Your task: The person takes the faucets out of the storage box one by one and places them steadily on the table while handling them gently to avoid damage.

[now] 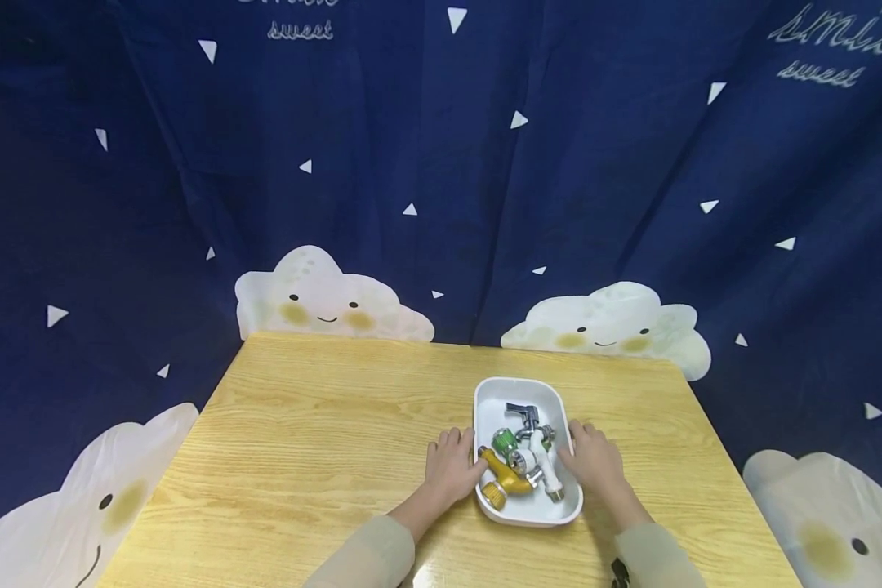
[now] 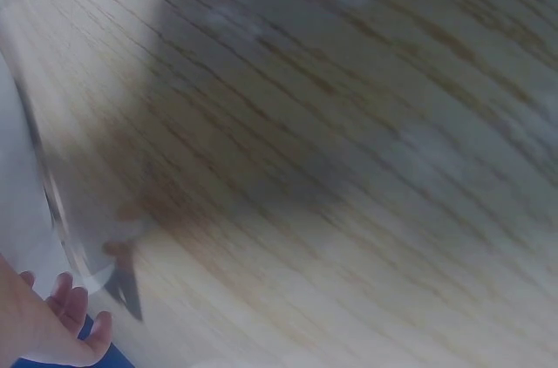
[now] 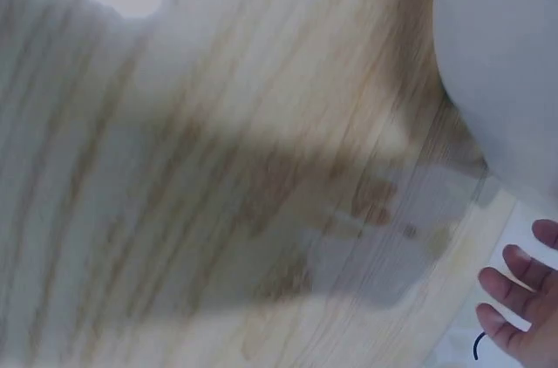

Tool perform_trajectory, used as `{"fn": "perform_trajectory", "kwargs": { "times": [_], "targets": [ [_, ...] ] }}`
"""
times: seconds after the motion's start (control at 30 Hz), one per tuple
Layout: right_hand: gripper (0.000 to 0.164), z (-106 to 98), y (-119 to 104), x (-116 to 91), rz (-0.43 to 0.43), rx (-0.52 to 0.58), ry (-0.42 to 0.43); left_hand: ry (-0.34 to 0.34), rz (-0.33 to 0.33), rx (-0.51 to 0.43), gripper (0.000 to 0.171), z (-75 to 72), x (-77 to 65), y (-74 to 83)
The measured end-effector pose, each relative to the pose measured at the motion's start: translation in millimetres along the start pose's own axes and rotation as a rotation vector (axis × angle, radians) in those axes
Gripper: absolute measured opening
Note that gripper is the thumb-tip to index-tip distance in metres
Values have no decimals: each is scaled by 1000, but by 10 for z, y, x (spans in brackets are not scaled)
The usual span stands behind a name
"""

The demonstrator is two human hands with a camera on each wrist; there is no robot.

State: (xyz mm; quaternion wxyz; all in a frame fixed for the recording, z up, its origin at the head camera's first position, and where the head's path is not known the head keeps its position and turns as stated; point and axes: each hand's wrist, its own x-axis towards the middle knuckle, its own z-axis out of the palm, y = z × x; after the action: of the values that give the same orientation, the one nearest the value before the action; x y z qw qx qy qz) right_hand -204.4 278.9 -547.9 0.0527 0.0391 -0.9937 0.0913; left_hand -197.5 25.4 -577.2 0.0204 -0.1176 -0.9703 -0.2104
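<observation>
Both my hands are at a white plastic tub (image 1: 491,392) on the wooden table. My left hand (image 1: 452,467) holds its left side, thumb over the rim. Opposite it, my right hand (image 1: 595,461) holds the right side, its thumb likewise at the rim and its other fingers spread outside. In the tub lie several taps: a yellow tap (image 1: 505,476), a white tap (image 1: 542,459) and a chrome tap with a dark lever (image 1: 525,415). A green ribbed fitting (image 1: 504,441) lies among them. The wrist views show only the tub's outer wall (image 3: 501,63) and fingertips.
The light wooden tabletop (image 1: 323,408) extends to the left of the tub and behind it. A dark blue curtain (image 1: 382,147) with smiling clouds and white triangles hangs along the table's back and sides.
</observation>
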Motion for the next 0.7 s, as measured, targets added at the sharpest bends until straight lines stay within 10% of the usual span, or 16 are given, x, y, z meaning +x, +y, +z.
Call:
{"fn": "perform_trajectory", "kwargs": {
  "times": [0.7],
  "targets": [
    [50, 100, 84, 60, -17, -107, -54, 10, 4, 3, 57, 40, 7, -8]
  ]
}}
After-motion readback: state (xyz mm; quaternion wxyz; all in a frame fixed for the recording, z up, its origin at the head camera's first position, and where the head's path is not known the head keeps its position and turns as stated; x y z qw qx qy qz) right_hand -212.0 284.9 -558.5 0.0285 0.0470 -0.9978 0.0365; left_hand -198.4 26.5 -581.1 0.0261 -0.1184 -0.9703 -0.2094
